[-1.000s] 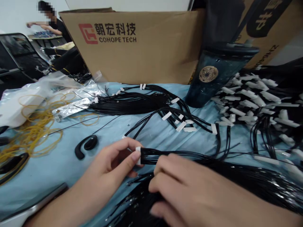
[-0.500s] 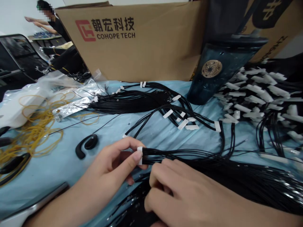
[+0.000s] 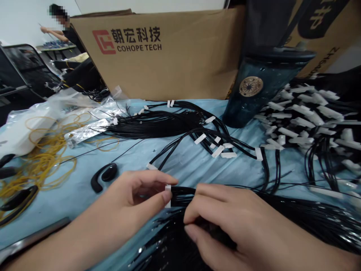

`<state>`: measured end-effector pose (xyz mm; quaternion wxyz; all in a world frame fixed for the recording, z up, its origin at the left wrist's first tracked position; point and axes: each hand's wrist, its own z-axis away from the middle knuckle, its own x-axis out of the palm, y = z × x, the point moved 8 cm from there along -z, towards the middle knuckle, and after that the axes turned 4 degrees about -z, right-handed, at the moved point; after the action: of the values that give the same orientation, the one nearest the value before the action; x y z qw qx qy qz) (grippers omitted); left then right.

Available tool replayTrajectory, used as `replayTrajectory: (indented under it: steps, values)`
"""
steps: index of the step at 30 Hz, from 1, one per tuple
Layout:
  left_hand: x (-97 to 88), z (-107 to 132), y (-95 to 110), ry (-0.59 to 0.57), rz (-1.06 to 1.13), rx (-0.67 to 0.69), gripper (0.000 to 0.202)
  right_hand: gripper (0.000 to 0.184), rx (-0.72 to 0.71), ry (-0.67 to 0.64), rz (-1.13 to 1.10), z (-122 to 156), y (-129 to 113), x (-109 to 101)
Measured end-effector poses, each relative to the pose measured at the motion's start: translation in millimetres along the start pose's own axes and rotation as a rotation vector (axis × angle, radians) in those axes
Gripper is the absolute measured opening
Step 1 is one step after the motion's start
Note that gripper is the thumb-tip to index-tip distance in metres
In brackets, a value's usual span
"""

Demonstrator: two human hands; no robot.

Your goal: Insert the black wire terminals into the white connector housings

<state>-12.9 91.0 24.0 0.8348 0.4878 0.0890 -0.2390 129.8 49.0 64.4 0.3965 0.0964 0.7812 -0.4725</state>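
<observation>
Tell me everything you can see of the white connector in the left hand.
The white connector is a small, narrow, pale strip, plastic by its look, standing with its long side running up and down in the view. The left hand holds it, the thumb covering part of its middle, so only its upper and lower ends show clearly. A bundle of black wires runs from its right side toward the right hand. Its finer details are too small to make out.

A pale wall (image 3: 19,22) — before it, a distant table (image 3: 67,47), upper left.
</observation>
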Motion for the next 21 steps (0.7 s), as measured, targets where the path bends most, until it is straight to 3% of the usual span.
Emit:
replayTrajectory:
  steps: [4, 8, 12, 18, 21]
  values:
    - [5.3, 1.5, -4.6, -0.144, -0.019, 0.02, 0.026, 0.016, -0.007, -0.015, -0.068, -0.3, -1.9, -1.7]
    - [4.6, -0.6, -8.7, -0.234, -0.169, 0.093, 0.036, 0.015, 0.005, -0.05, -0.052, 3.3, 2.9, 11.1]
    - [-2.8, -1.7, -5.2, -0.181, -0.233, 0.207, 0.032, 0.018, 0.022, -0.033, -0.054, 3.2, 7.6, 20.3]
    - [-1.6, 4.1, 3.8, -0.181, -0.383, 0.283, 0.024, 0.018, 0.076, 0.037, -0.092, 2.8, 6.0, 8.0]
    - [-8.1, 2.4, 4.6, -0.085, -0.229, 0.278, 0.017, 0.018, 0.106, 0.008, -0.08, 4.1, 7.4, 8.9]
